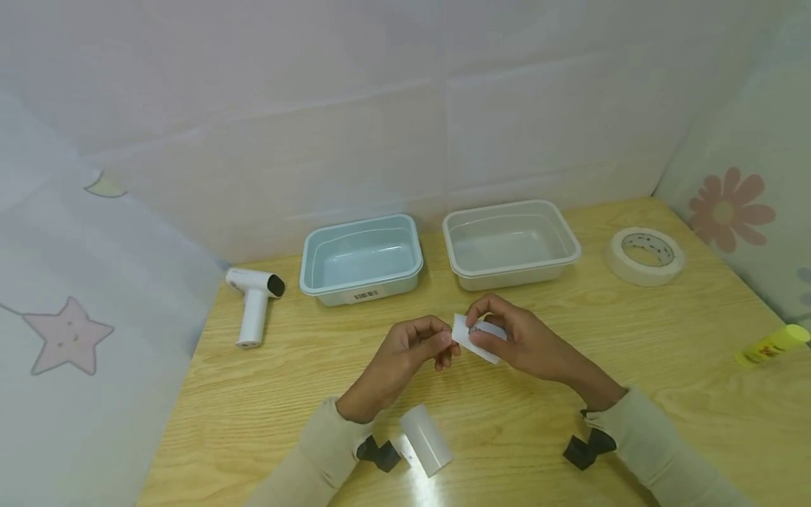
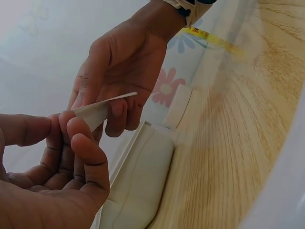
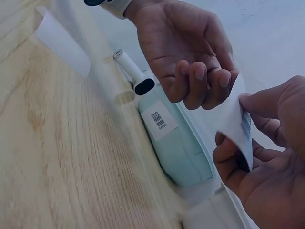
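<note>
Both hands meet over the middle of the table on a small white label [image 1: 465,341] with dark printing on it. My right hand [image 1: 522,341] holds it between thumb and fingers, and the label bends slightly in the right wrist view. At the label's left edge, my left hand [image 1: 405,355] pinches the corner between thumb and forefinger, its other fingers curled loosely. Seen from the left wrist, the label [image 2: 95,113] is nearly edge-on. A curled white sheet [image 1: 427,440] lies on the table near my left wrist.
Behind the hands stand a light blue tub [image 1: 361,287] with a barcode label on its side and a white tub [image 1: 513,277]. A white gun-shaped handheld device [image 1: 255,310] lies at left. To the right are a tape roll [image 1: 640,271] and a yellow glue stick [image 1: 773,345].
</note>
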`<state>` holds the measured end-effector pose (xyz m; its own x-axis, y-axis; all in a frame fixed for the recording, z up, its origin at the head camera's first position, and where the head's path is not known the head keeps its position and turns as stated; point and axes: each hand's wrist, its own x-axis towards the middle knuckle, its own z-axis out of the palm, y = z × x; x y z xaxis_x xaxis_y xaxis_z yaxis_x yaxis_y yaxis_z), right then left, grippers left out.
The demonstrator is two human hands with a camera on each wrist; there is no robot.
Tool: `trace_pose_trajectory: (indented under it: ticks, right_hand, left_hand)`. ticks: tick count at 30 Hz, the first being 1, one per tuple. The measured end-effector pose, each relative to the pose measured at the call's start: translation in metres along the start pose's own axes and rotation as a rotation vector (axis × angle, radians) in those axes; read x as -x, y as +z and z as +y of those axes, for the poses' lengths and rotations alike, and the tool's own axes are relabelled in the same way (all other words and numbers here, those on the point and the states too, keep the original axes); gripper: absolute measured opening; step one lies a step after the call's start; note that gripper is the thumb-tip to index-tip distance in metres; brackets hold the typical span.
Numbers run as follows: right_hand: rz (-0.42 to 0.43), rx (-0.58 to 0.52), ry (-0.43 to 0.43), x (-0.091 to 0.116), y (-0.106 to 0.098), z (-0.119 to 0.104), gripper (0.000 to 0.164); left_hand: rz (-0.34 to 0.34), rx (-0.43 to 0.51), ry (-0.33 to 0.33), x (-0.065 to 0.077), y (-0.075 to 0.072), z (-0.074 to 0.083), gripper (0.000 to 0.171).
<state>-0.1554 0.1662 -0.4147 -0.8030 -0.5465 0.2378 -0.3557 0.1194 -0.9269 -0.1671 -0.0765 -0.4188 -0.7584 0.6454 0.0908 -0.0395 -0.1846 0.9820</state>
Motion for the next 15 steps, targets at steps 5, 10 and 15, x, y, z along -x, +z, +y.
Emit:
trace_pose_trajectory:
  ticks: [5,10,15]
  right_hand:
    - [0.057,0.294,-0.122,-0.002,0.008,-0.002,0.022]
    - [0.151,0.578,-0.317,-0.004,0.015,-0.009,0.031]
    - [0.192,0.689,-0.530,-0.006,0.016,-0.010,0.027]
  left_hand:
    - [0.002,0.004,0.012,0.000,0.003,0.000,0.023]
    - [-0.013,0.004,-0.017,0.001,0.005,0.001,0.022]
    - [-0.026,0.080,-0.061,0.002,0.005,0.001,0.019]
